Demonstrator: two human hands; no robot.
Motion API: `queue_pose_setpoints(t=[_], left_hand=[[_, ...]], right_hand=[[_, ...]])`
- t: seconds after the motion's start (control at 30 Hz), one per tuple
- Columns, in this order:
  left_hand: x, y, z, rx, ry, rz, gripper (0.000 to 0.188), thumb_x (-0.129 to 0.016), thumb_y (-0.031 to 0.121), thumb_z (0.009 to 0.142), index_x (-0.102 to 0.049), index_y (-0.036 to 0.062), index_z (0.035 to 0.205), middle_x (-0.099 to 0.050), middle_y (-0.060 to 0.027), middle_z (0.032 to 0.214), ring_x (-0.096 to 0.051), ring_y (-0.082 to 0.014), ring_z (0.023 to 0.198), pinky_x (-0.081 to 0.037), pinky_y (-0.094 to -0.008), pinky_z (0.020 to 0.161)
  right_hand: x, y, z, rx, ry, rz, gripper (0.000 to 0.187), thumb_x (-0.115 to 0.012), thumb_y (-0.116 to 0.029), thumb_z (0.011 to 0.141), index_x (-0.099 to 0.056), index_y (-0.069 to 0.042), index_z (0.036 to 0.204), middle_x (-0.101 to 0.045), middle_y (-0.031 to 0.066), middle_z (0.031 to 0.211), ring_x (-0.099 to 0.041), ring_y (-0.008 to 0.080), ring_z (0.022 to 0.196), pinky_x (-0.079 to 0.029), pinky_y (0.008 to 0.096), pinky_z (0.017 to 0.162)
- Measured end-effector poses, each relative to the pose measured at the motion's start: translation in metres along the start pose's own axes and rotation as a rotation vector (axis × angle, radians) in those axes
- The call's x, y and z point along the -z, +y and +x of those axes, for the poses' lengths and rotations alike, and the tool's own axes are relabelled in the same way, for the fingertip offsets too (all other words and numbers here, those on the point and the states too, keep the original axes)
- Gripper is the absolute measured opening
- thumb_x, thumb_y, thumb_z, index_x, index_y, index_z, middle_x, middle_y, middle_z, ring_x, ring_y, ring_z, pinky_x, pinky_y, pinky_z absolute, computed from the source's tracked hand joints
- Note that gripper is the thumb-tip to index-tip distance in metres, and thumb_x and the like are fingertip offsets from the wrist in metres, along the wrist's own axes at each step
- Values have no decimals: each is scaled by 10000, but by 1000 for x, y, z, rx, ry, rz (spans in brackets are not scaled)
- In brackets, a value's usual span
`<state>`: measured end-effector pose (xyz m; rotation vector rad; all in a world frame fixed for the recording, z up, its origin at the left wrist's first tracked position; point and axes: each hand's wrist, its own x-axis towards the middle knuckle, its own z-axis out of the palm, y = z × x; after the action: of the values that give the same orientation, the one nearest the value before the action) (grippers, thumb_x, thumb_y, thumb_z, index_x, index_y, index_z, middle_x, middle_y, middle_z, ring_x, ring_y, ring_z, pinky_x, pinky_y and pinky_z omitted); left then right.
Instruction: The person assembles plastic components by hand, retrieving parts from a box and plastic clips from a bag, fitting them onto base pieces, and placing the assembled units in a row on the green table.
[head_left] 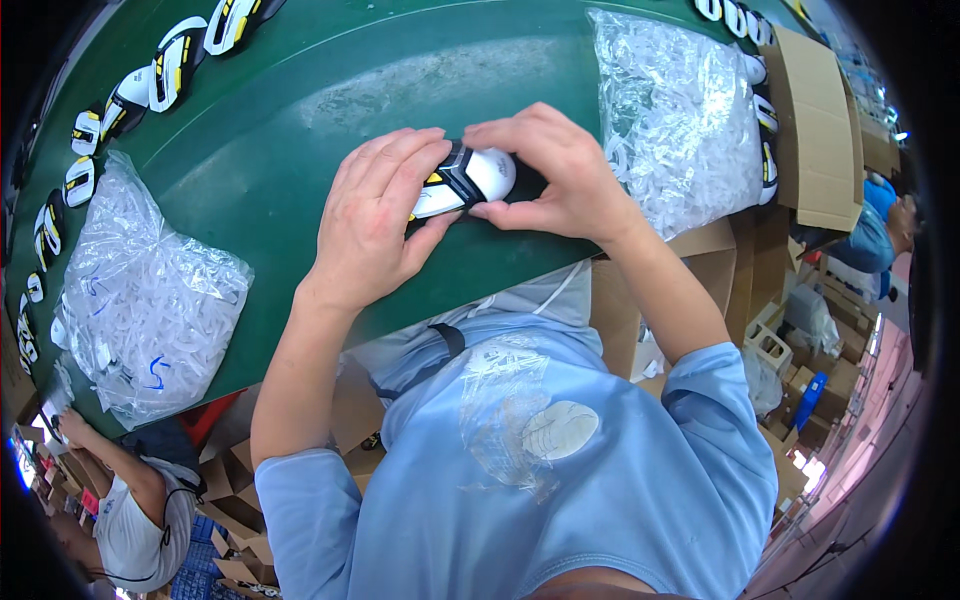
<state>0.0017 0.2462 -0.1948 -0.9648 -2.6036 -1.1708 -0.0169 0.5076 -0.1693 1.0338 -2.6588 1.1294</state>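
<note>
A light blue shirt (500, 500) fills the lower middle of the frame, with a pale oval patch (560, 430) and clear film on its front. Bare forearms reach up from it to the upper middle.

There the left hand (370, 215) is curled over the left end of a white, black and yellow guard (490, 175), fingers along the top edge and thumb at the lower edge. The right hand (560, 180) grips the other end, its fingers bent above and its thumb below, so the rounded white tip shows between them. The guard lies sideways at the upper middle of the frame, over the green table (290, 180); whether it touches the surface cannot be told.

At left on the table sits a clear bag (160, 310) full of small translucent pieces, with blue marks on it; a similar sack (680, 120) lies at the upper right. Past the bag, a curved row of guards (180, 65) runs down the left edge from the upper left. More show beyond the sack, beside an open carton (815, 120).

Farther off, a co-worker (140, 520) in a white top appears at the lower left, and another person (865, 235) in blue at the right edge.
</note>
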Motion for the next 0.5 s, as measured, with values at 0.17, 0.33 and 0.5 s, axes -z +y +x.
queue_pose_setpoints(t=[0.17, 0.33, 0.5], left_hand=[[2, 1, -1, 0, -13, -3, 665, -876, 117, 793, -636, 33, 1407, -678, -178, 1418, -645, -390, 1316, -488, -504, 1135], [0, 1, -5, 28, -8, -3, 698, -890, 158, 803, -620, 22, 1432, -664, -188, 1431, -632, -395, 1327, -477, -509, 1143], [-4, 4, 5, -15, -69, 44, 779, -909, 236, 814, -575, 9, 1481, -639, -203, 1449, -595, -422, 1346, -452, -525, 1152]], right_hand=[[-2, 6, 2, -10, -86, -34, 589, -934, -312, 780, -745, -108, 1299, -776, 47, 1275, -683, 271, 1014, -577, 401, 943], [0, 9, -2, 19, 15, 55, 476, -917, -309, 815, -782, -117, 1230, -795, 32, 1205, -686, 282, 972, -573, 403, 931], [10, 8, -7, -52, -99, -20, 391, -877, -298, 852, -789, -138, 1198, -789, 39, 1129, -698, 302, 999, -574, 415, 898]])
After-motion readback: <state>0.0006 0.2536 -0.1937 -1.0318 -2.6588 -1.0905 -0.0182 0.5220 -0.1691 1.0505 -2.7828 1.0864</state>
